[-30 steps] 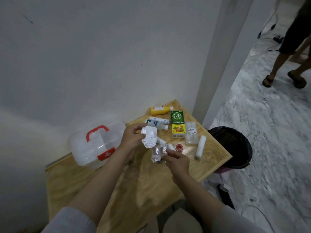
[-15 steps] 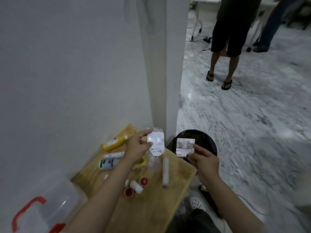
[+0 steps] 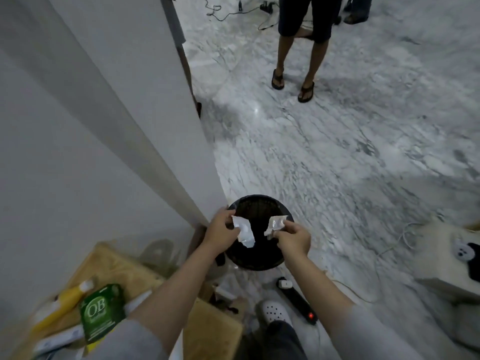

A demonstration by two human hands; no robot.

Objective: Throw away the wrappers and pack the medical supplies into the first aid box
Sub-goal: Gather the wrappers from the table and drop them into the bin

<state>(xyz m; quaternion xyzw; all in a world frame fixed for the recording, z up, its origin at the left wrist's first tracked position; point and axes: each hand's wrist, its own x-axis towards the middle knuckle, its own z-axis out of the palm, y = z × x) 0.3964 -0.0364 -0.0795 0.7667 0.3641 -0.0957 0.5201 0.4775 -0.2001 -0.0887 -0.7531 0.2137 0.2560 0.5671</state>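
Step in hand: we judge this to be the throwing-away step, with both wrappers held out over the bin and not yet let go
Left hand [image 3: 219,231]: fingers pinched shut on the white wrapper [image 3: 243,231], which hangs over the mouth of the black bin [image 3: 259,201]
Right hand [image 3: 293,239]: fingers closed on the silvery blister wrapper [image 3: 275,224], also over the bin opening
Bin: on the marble floor [image 3: 337,152], just beside the wall corner [image 3: 205,178] and next to the wooden table [image 3: 207,331]
Supplies: green OB box [image 3: 101,315] and yellow bottle [image 3: 66,300] lie on the table; the first aid box is out of view
Next move: we would open both sets of fingers so the wrappers fall inside the rim, then turn back to the table to pack
Risk: light foil may drift and catch on the rim
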